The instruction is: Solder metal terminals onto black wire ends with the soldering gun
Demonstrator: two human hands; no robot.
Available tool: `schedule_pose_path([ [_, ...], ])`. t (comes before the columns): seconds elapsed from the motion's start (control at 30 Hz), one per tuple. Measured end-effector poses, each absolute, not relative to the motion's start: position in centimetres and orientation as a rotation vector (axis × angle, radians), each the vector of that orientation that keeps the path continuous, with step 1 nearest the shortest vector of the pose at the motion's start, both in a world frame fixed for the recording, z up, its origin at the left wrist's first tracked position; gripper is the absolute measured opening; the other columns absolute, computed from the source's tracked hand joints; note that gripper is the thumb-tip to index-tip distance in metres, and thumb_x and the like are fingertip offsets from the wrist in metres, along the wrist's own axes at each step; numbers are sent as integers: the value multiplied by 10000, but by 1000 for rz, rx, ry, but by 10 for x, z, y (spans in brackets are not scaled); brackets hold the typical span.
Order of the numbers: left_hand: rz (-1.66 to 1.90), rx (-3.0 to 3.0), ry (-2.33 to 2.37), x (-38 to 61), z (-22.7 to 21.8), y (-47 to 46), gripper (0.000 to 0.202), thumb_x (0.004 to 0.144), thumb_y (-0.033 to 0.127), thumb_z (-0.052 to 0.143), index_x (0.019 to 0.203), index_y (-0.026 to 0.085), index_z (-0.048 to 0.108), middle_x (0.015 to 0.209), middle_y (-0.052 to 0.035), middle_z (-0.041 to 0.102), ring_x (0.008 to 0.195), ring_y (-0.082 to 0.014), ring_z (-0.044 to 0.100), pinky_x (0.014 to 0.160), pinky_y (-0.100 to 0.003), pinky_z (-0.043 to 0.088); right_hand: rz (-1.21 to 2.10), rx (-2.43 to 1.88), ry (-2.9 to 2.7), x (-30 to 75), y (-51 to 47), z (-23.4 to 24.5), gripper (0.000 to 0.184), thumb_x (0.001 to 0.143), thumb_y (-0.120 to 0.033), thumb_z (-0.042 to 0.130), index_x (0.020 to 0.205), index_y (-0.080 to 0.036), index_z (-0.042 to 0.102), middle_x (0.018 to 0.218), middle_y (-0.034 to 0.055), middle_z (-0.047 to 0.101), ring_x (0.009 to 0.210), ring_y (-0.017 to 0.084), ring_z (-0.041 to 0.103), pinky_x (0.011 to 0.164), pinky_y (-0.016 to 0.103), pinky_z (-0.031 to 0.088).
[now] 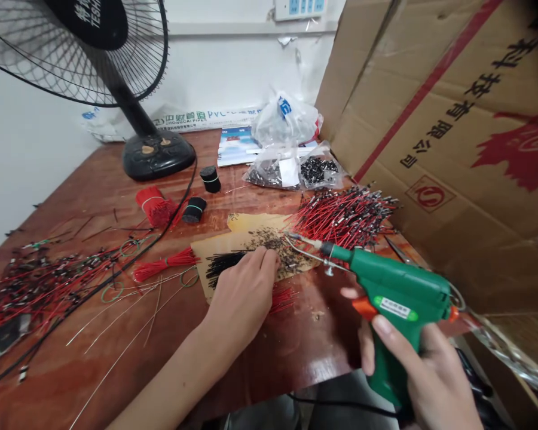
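Observation:
My right hand (424, 373) is wrapped round the grip of a green soldering gun (392, 298), whose metal tip (296, 239) points left over a scorched cardboard pad (240, 239). My left hand (246, 292) rests on that pad, fingers curled down among short black wires (222, 263) and small dark parts; what the fingertips pinch is hidden. A few red wires (282, 298) lie just right of the left hand.
A heap of red wired parts (345, 215) lies behind the gun, another (36, 280) at far left. Red wire bundles (155, 206), black rolls (210, 178), bags of parts (296, 170), a black fan (156, 155) and a big cardboard box (452, 137) stand around the brown table (161, 358).

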State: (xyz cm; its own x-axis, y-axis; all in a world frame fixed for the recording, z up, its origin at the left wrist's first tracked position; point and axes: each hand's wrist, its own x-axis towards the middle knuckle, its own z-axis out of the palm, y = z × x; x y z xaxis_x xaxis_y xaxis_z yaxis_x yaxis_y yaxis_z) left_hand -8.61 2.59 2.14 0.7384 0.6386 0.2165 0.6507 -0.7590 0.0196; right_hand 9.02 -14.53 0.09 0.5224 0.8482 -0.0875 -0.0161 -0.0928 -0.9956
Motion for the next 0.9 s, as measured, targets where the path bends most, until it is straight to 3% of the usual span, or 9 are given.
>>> schedule_pose_path([
  [0.1, -364, -2896, -1070, -83, 10, 31, 128, 978, 173, 422, 1031, 170, 538, 974, -53, 567, 893, -196, 566, 709, -312, 472, 846, -1594, -734, 98, -160, -7, 278, 889, -439, 650, 864, -169, 589, 560, 32, 558, 526, 157, 556, 523, 229, 488],
  [0.2, -428, -2936, -1030, -84, 4, 32, 170, 987, 188, 407, 1065, 167, 557, 993, -62, 553, 936, -193, 547, 789, -321, 482, 920, -1585, -568, 104, -170, -15, 319, 830, -456, 705, 843, -169, 566, 550, 37, 556, 470, 163, 532, 429, 226, 449],
  [0.3, -516, -2993, -987, -86, 3, 32, 185, 978, 174, 424, 1070, 164, 584, 999, -66, 540, 947, -187, 524, 834, -324, 479, 931, -1550, -546, 108, -172, -19, 345, 838, -438, 704, 734, -175, 507, 529, 31, 540, 463, 153, 530, 465, 225, 470],
  [0.4, -639, -3022, -974, -88, 4, 33, 190, 948, 124, 463, 1060, 164, 611, 1022, -70, 530, 946, -179, 509, 825, -310, 472, 935, -1541, -580, 110, -172, -22, 327, 872, -421, 671, 743, -172, 502, 546, 29, 546, 493, 150, 540, 537, 236, 498],
  [0.5, -680, -3023, -923, -91, 3, 34, 216, 916, 83, 507, 1076, 163, 627, 1005, -66, 525, 908, -171, 504, 770, -294, 462, 987, -1549, -588, 112, -173, -26, 316, 896, -430, 636, 772, -167, 511, 559, 35, 552, 496, 156, 539, 502, 238, 471],
  [0.73, -636, -2966, -830, -94, 1, 30, 130, 911, 176, 587, 1038, 174, 615, 955, -20, 593, 838, -161, 518, 758, -313, 442, 958, -1562, -619, 112, -169, -24, 335, 909, -414, 626, 730, -189, 453, 531, 22, 544, 480, 159, 540, 507, 245, 473],
  [0.9, -508, -2941, -793, -92, 7, 26, 90, 901, 147, 585, 986, 169, 608, 1057, -34, 599, 884, -182, 528, 777, -342, 429, 982, -1536, -616, 111, -169, -23, 289, 918, -406, 612, 765, -174, 531, 563, 28, 542, 493, 158, 534, 531, 263, 482],
])
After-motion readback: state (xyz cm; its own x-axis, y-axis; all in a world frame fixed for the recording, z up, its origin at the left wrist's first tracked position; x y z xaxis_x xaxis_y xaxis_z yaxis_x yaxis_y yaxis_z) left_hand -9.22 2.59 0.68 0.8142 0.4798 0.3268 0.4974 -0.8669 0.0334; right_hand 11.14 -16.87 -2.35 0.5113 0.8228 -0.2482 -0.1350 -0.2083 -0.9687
